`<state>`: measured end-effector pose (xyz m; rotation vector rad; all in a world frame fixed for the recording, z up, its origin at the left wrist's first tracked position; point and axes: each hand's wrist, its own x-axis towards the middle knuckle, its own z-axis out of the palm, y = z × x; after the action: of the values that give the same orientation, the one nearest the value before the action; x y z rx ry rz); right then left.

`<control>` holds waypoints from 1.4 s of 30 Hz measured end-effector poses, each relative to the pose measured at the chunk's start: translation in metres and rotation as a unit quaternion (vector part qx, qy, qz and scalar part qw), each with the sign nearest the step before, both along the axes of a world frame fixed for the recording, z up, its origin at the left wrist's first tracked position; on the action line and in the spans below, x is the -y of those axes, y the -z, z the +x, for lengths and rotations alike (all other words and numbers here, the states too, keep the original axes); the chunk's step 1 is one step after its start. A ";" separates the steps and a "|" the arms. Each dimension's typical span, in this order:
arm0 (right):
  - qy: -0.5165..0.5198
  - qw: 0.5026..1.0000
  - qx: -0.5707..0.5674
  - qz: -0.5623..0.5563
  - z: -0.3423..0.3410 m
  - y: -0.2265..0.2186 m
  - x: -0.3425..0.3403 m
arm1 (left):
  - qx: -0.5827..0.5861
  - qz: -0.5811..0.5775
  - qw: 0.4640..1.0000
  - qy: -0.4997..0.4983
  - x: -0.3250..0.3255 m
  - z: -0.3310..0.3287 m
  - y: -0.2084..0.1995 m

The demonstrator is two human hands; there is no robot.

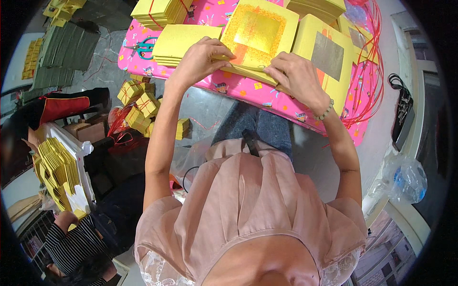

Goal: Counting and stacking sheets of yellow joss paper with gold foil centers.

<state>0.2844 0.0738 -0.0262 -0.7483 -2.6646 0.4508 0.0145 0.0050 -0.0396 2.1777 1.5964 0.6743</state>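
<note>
L hand [208, 56] & R hand [299, 78] both pinch near edge of yellow rectangular paper sheet [260, 29] w/ shiny gold square, fingers closed on it; edge seems curled, hard to see under fingertips. Sheet's on pink cartoon-print tablecloth [248, 89], btwn yellow paper stacks [187, 40]; teal-handled scissors [144, 48] at L.

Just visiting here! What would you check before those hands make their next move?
1. Left hand on the gold-square paper: ok, at its near edge.
2. Right hand on the same edge: ok, nearer its right corner.
3. Near edge lying flat: not ok, it curls up between the hands.
4. Scissors clear of both hands: ok, beside the yellow stack.
5. Red strings clear of the right hand: ok, off to its right.
6. Layers beneath aligned: cannot tell, mostly covered.
</note>
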 end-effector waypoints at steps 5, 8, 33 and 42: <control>0.006 1.000 0.013 -0.011 0.000 -0.003 -0.001 | 0.023 -0.032 0.999 -0.003 -0.002 -0.002 -0.001; 0.007 1.000 0.014 -0.012 0.000 -0.003 -0.001 | 0.014 -0.032 0.999 0.001 -0.002 -0.003 -0.002; 0.030 0.999 0.002 -0.041 0.000 -0.004 -0.001 | 0.014 -0.025 0.999 0.016 0.000 0.000 -0.005; 0.033 0.999 -0.029 0.003 0.001 0.000 0.008 | -0.047 0.149 0.987 0.021 -0.004 0.014 0.012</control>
<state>0.2853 0.0657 -0.0257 -0.8071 -2.5772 0.4413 0.0289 0.0087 -0.0520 2.4813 1.5753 0.8580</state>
